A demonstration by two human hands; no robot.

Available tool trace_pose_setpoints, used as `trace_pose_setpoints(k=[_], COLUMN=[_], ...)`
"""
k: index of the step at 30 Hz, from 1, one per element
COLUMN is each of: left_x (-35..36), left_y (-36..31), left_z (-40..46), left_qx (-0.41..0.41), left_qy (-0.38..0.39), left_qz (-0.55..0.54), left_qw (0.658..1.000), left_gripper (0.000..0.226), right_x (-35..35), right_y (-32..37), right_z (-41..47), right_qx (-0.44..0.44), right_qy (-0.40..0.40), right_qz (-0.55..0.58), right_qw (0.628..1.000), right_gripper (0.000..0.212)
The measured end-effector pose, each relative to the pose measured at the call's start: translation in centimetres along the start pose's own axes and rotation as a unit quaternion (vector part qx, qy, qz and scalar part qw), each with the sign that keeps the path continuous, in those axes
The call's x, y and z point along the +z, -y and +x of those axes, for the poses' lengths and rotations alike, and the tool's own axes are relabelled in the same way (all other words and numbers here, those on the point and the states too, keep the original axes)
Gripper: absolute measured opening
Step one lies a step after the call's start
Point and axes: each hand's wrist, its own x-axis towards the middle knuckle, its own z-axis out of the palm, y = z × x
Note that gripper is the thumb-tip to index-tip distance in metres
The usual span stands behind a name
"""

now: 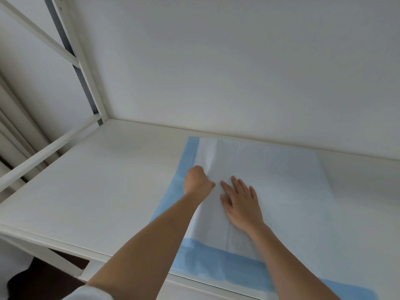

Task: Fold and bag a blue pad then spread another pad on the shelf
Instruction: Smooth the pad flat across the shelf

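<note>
Pad [270,182] is lying on shelf [91,182], w/ front edge overhanging. Right hand [240,204], fingers straight, is pressing pad center as anchor; left hand [198,181], fingers curled, is pinching a crease left of it, prob. for smoothing.

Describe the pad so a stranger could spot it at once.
Find the white shelf against the white wall. On its right part lies the pad, flat under both hands. It is the only thing with a blue border round a white middle, and its near edge overhangs the shelf front.
</note>
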Motion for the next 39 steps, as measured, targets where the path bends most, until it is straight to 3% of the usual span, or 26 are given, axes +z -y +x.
trace_pose_setpoints(k=[4, 18, 29, 39], left_x=[0.1, -0.5, -2.4, -3.9], left_y=[-0.7, -2.2, -3.1, -4.0], left_z=[0.3, 0.2, 0.0, -0.6], left_qx=[-0.008, -0.047, -0.099, -0.137], left_qy=[-0.009, -0.009, 0.030, 0.089], left_qz=[0.018, -0.013, -0.190, -0.368], left_qw=[1.000, 0.999, 0.976, 0.915], left_gripper=[0.020, 0.018, 0.033, 0.043], right_x=[-1.4, -1.8, -3.4, -4.6], right_y=[-0.3, -1.3, -0.7, -0.5], right_z=[0.2, -1.0, -1.0, -1.2], right_qx=[0.003, 0.028, 0.032, 0.032], right_qy=[0.016, -0.006, -0.025, -0.038], right_qz=[0.061, 0.042, 0.068, 0.086], right_qw=[0.998, 0.999, 0.997, 0.995], right_gripper=[0.050, 0.048, 0.048, 0.047])
